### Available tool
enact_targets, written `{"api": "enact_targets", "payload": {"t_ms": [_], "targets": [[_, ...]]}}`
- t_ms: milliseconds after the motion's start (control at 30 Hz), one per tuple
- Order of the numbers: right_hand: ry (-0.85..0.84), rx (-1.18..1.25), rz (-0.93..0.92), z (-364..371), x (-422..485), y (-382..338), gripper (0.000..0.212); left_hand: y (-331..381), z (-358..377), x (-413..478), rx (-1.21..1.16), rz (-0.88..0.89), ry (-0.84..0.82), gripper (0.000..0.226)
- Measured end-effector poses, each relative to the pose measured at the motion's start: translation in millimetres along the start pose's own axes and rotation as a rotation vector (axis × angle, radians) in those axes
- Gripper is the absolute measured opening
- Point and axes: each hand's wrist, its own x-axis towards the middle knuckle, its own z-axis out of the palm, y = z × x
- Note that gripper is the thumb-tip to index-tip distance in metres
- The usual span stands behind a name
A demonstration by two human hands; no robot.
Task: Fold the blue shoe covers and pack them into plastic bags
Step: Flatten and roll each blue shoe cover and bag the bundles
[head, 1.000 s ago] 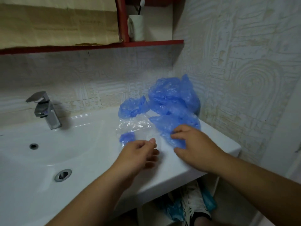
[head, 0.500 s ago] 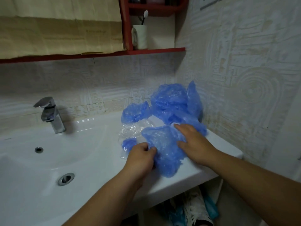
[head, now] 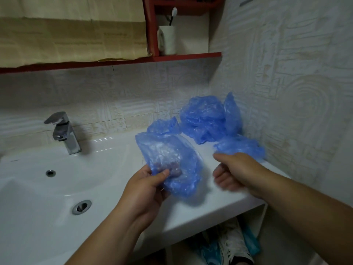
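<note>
From the head camera, the person's left hand (head: 147,186) holds one blue shoe cover (head: 172,161) up above the flat right ledge of the white sink (head: 57,188). The thumb presses the thin plastic against the fingers behind it, which show dimly through the film. The cover hangs crumpled and partly spread, its lower edge close over the ledge.

The right hand (head: 236,173) is just to the right of that cover and apart from it. It is blurred, but its fingers look loosely bent and appear to hold nothing. Just beyond its knuckles a crumpled cover (head: 240,148) lies on the ledge by the tiled wall. A larger heap of covers (head: 206,119) sits in the back corner, and another cover (head: 162,126) lies behind the held one.

A chrome faucet (head: 63,131) stands at the back of the basin, above the drain (head: 81,206). On the red shelf (head: 187,56) a white cup (head: 168,40) holds a toothbrush (head: 172,15).
</note>
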Motion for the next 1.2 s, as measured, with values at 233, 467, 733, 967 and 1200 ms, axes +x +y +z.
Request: {"api": "enact_targets", "payload": {"t_ms": [233, 467, 733, 967, 1200], "targets": [[-0.346, 0.553, -0.023, 20.8, -55.2, -29.0, 0.036, 1.3, 4.6, -20.3, -0.13, -0.003, -0.156, 0.042], [-0.137, 0.825, -0.156, 14.6, -68.6, -58.9, 0.018, 0.8, -5.0, -34.5, 0.181, -0.01, 0.092, 0.007], [-0.15, 0.793, -0.261, 20.2, -76.7, -39.1, 0.019, 9.5, -16.9, -48.4, 0.373, 0.136, 0.045, 0.072], [-0.175, 0.483, -0.475, 19.4, -89.9, -27.1, 0.022, 57.9, -17.1, -34.2, 0.423, 0.308, 0.048, 0.053], [-0.294, 0.291, -0.52, 18.2, -94.2, -22.4, 0.004, 56.7, -2.6, -24.2, 0.479, 0.27, 0.031, 0.013]]}}
